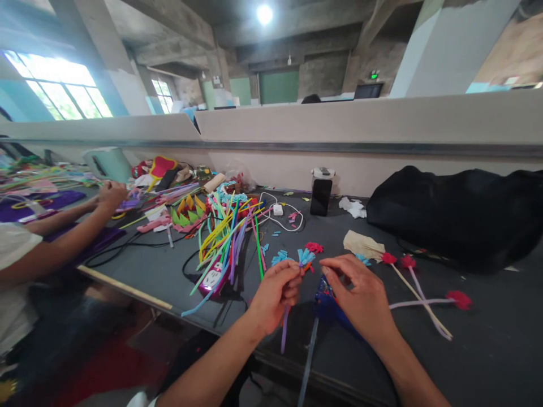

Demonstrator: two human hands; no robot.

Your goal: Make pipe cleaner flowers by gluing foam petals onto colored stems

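My left hand (275, 297) is closed around a flower of chenille stems, with light blue petals (305, 257) above the fingers and a purple stem (285, 330) hanging below. Just right of it, my right hand (358, 291) has thumb and forefinger tips drawn together; anything between them is too small to make out. Partly behind the right hand lies a blue tool (333, 305) resembling a glue gun, with a translucent stick (309, 362) reaching past the table edge. Cut light blue pieces (280, 257) and a red bunch (314, 247) lie beyond my hands.
Red-headed flowers (458, 299) lie at right, near a black bag (453, 217). A phone (321, 196) stands upright at the back. Left of my hands, many coloured stems (231, 237) lie by a power strip (214, 280). A co-worker's hands (112, 195) work farther left.
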